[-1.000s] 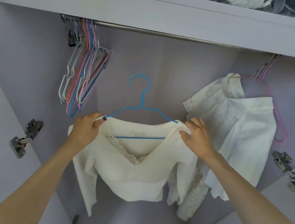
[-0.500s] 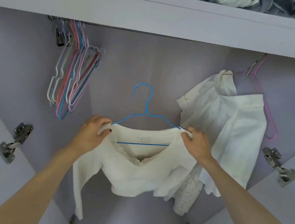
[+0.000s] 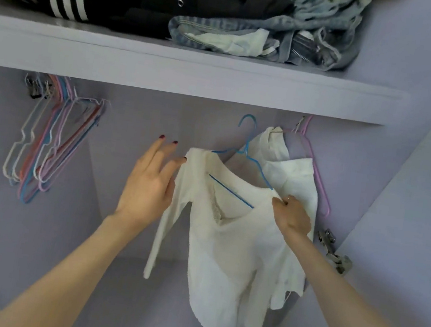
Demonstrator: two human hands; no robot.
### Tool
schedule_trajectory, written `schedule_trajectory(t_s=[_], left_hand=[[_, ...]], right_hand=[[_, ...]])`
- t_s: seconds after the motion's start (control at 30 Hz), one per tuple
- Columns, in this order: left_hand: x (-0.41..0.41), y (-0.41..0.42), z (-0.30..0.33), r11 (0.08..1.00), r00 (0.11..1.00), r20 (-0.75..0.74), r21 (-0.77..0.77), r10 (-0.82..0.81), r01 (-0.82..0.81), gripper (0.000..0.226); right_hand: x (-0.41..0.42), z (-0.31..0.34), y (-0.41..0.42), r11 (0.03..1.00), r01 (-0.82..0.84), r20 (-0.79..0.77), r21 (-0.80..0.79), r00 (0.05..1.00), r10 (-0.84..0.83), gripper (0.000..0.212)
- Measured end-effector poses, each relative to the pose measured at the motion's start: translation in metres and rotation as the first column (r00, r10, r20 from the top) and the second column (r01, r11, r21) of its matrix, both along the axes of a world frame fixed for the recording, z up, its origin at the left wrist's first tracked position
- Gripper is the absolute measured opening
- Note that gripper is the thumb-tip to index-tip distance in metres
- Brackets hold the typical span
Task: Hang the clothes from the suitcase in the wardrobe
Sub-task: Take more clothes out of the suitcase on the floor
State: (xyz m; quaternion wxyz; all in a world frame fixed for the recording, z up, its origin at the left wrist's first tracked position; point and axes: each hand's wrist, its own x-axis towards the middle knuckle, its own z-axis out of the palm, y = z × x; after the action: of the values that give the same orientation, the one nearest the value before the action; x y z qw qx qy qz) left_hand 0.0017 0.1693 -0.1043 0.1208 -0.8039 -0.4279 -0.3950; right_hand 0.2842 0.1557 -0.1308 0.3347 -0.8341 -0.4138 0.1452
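Lilac wardrobe point(image 3: 412, 191) interior is viewed from below its shelf point(image 3: 183, 67), on which folded dark clothes and denim are piled. White top point(image 3: 231, 237) is carried on a blue hanger point(image 3: 246, 153), tilted down to the right, hook uppermost near the shelf underside. Its right shoulder is pinched by the right hand point(image 3: 291, 215); the left hand point(image 3: 150, 182) is spread, thumb touching the left shoulder. White shirt point(image 3: 293, 174) on a pink hanger is hung just behind. Empty hangers point(image 3: 51, 140) are hung far left.

I am logging: pale lilac wardrobe back wall point(image 3: 125, 206), thick lilac shelf point(image 3: 166, 70), metal door hinges point(image 3: 334, 252) sitting at both sides.
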Motion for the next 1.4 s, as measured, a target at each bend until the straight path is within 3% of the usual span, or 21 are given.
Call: schedule_trajectory(t_s=[0.17, 0.4, 0.6, 0.9, 1.03, 1.17, 1.3, 1.4], left_hand=[[0.047, 0.003, 0.061, 0.954, 0.993, -0.053, 0.285, 0.110, -0.090, 0.065], [0.069, 0.034, 0.068, 0.910, 0.942, -0.103, 0.308, 0.321, -0.277, 0.088], [0.069, 0.044, 0.063, 0.886, 0.936, -0.070, 0.352, 0.345, -0.301, 0.095], [0.073, 0.049, 0.058, 0.863, 0.928, -0.018, 0.375, 0.371, -0.338, 0.100], [0.077, 0.042, 0.059, 0.867, 0.921, -0.015, 0.343, 0.389, -0.361, 0.098], [0.086, 0.027, 0.055, 0.894, 0.915, -0.017, 0.225, 0.402, -0.388, 0.094], [0.089, 0.006, 0.042, 0.932, 0.929, -0.078, 0.060, 0.361, -0.357, 0.086], [0.087, -0.013, 0.027, 0.954, 0.959, -0.097, -0.116, 0.265, -0.275, 0.074]], right_hand=[[0.018, 0.039, 0.015, 0.993, 0.039, -0.012, 0.109, 0.999, -0.038, 0.036], [0.032, 0.071, 0.062, 0.986, 0.018, -0.047, 0.165, 0.999, -0.011, 0.039], [0.039, 0.052, 0.088, 0.987, 0.060, -0.214, 0.150, 0.977, -0.027, 0.041], [0.061, 0.036, 0.094, 0.928, 0.263, -0.437, 0.265, 0.890, -0.127, 0.038], [0.054, 0.037, 0.092, 0.957, 0.221, -0.419, 0.191, 0.899, -0.124, 0.039], [0.056, 0.034, 0.077, 0.990, 0.108, -0.276, 0.088, 0.958, -0.080, 0.032], [0.050, 0.031, 0.039, 0.998, 0.006, -0.164, 0.069, 0.986, 0.005, 0.031], [0.042, 0.025, 0.005, 0.994, -0.051, -0.070, 0.097, 0.996, 0.058, 0.045]])
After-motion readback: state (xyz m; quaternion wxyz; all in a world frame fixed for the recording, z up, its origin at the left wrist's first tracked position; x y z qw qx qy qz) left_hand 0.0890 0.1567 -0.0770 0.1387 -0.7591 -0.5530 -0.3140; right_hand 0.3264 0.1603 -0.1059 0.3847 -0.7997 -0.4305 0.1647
